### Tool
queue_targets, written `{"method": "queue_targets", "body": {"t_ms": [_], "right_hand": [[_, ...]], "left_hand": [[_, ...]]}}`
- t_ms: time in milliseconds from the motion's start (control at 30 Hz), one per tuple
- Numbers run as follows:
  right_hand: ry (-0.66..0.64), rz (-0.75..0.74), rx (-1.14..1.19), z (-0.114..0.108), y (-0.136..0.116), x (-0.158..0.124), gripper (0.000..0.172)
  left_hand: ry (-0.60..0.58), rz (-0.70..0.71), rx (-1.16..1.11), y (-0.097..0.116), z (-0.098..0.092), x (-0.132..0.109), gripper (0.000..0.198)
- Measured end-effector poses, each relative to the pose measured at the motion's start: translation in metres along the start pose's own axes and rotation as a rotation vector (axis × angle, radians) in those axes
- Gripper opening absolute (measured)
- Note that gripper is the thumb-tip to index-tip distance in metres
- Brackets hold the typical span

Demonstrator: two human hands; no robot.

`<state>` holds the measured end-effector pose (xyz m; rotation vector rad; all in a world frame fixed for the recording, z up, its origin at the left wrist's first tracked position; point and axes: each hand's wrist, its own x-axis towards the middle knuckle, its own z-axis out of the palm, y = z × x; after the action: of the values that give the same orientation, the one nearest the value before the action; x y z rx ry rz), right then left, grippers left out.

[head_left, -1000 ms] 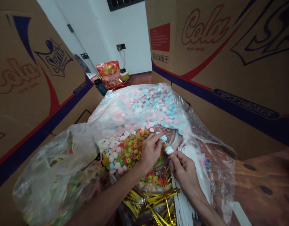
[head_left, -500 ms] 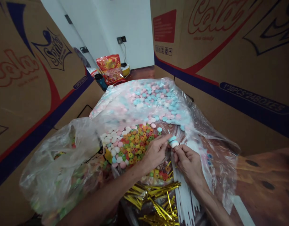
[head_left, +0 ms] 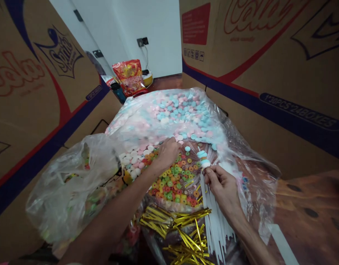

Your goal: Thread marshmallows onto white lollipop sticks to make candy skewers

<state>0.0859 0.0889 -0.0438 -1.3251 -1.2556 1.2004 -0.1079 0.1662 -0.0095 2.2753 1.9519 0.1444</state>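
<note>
My right hand (head_left: pixel 221 184) pinches a candy skewer (head_left: pixel 204 159) just below its lowest piece. Blue and whitish marshmallows with a gummy ring between them are threaded on it, and the thin tip sticks out on top. At the edge of the pastel marshmallows (head_left: pixel 134 156) is my left hand (head_left: pixel 168 151), its fingers curled together and pointing away. Its fingertips are hidden, so whatever they hold cannot be made out. Loose gummy rings (head_left: pixel 172 180) in green, orange, red and yellow spread below that hand. White sticks (head_left: pixel 215 224) lie bundled beneath my right hand.
A large clear bag of pink, blue and white marshmallows (head_left: pixel 180 108) lies behind. Gold twist ties (head_left: pixel 183 228) are piled in front. Another plastic bag (head_left: pixel 72 187) stands left. Cardboard boxes (head_left: pixel 257 70) flank both sides; a red candy packet (head_left: pixel 130 77) stands at the back.
My left hand has left the skewer and moved left and away to the marshmallows, uncovering more gummy rings. My right hand keeps hold of the skewer in nearly the same place.
</note>
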Motion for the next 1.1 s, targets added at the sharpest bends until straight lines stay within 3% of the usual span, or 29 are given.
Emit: {"method": "queue_targets", "body": {"t_ms": [233, 367, 500, 667, 733, 900, 967, 1100], "right_hand": [[-0.012, -0.014, 0.005, -0.001, -0.001, -0.001, 0.030], [-0.021, -0.012, 0.007, -0.002, 0.001, -0.001, 0.030], [-0.031, -0.005, 0.008, -0.001, 0.003, 0.000, 0.030], [-0.021, -0.008, 0.024, -0.001, 0.003, 0.000, 0.027], [-0.022, -0.012, 0.041, -0.001, 0.002, -0.001, 0.027], [-0.055, -0.075, 0.003, 0.004, 0.002, -0.004, 0.029], [-0.050, -0.100, -0.023, 0.004, 0.003, -0.005, 0.029], [-0.034, -0.105, -0.056, 0.002, 0.006, -0.004, 0.030]], "left_hand": [[0.100, -0.021, -0.156, 0.002, 0.000, -0.004, 0.020], [0.065, 0.013, -0.227, 0.017, 0.010, -0.004, 0.014], [0.061, 0.008, -0.303, 0.032, 0.021, 0.001, 0.023], [0.051, 0.021, -0.515, 0.024, 0.018, 0.004, 0.024], [0.031, 0.010, -0.702, 0.014, 0.014, 0.002, 0.026], [-0.211, -0.167, -1.751, -0.006, 0.014, -0.007, 0.022], [-0.234, -0.228, -1.884, -0.009, 0.018, -0.008, 0.020], [-0.223, -0.236, -1.906, -0.008, 0.018, -0.009, 0.021]]}}
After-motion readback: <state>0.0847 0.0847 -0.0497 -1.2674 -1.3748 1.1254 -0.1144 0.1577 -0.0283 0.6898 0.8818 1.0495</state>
